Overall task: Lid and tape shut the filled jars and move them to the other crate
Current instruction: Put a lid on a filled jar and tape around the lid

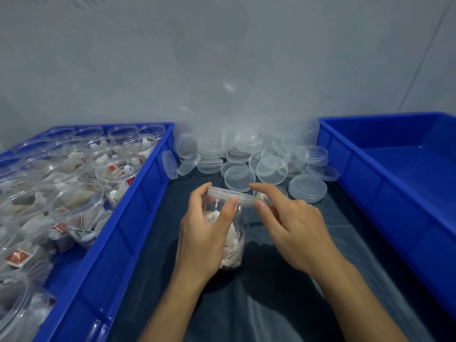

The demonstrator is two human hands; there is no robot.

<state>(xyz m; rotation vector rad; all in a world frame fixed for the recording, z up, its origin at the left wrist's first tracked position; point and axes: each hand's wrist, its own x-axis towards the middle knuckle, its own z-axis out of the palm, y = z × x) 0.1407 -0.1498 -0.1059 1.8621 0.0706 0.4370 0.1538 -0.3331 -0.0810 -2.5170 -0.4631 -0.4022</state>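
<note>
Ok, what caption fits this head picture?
Two hands fit a lid on a filled jar between blue crates.

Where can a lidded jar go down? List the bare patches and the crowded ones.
Free: the floor of the blue plastic crate on the right, which shows nothing inside, and the dark cloth in front of the hands, between the two crates. Crowded: the left blue crate, packed with open jars, and the back strip by the wall, heaped with clear round lids.
</note>
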